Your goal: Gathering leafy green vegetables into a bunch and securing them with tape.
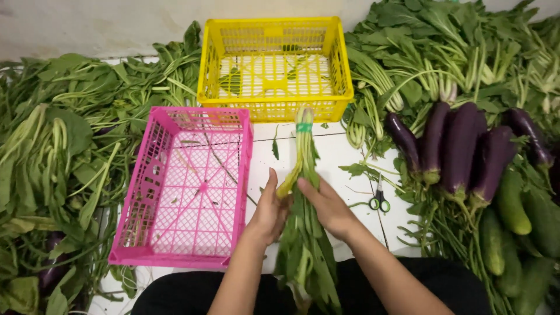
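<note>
Presently in hand: one bundle of long-stemmed leafy greens (304, 192), green-banded at stem end, clasped mid-length by left hand (269, 211) and right hand (329, 207), right of empty pink plastic lattice crate (153, 175). Loose greens (52, 151) piled left of it, unbundled.

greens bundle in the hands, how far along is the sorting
Done: one bundle of greens is tied with a green band. In hand: left hand and right hand grip it. Left: pink crate and yellow crate look nearly empty; loose greens piled at both sides.
</note>
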